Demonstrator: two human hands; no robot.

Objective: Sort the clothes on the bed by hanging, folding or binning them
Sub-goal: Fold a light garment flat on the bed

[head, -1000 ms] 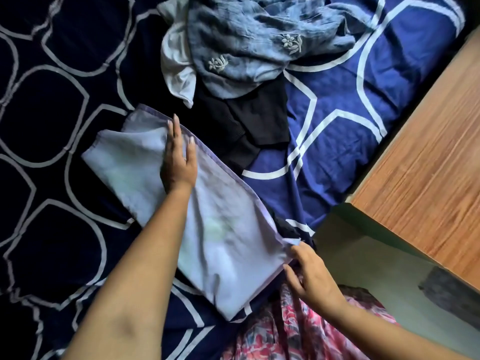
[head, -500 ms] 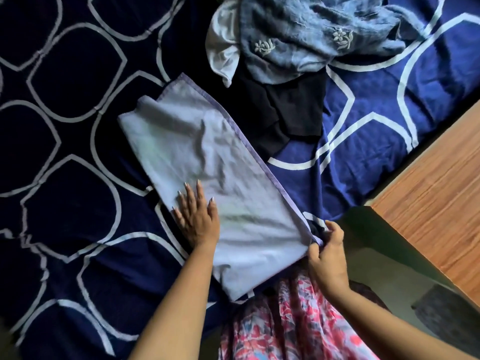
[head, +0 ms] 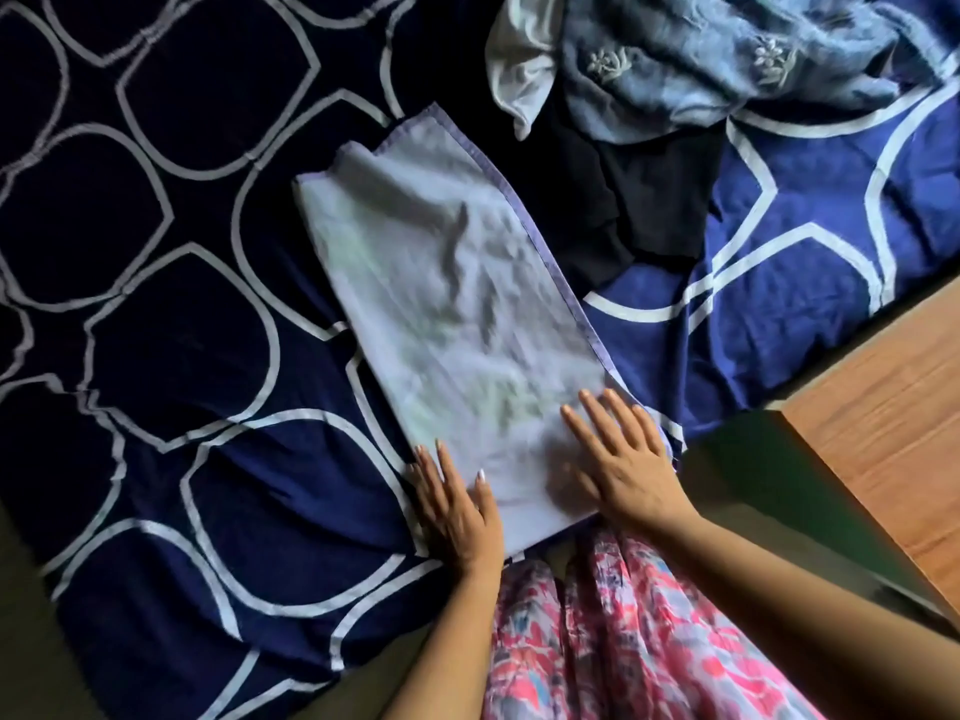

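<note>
We are leaning over the navy bedsheet with white loops. Our left hand is resting flat, fingers straight and released, across the 7 o'clock edge of the folded lilac cloth, which is lying mid-bed, running from 11 to 5 o'clock. Our right hand is pressing its near end, fingers spread, gripping nothing. Toward 1 o'clock a white garment, a black garment and a blue embroidered garment are lying heaped together. A wooden surface is showing at 3 o'clock.
</note>
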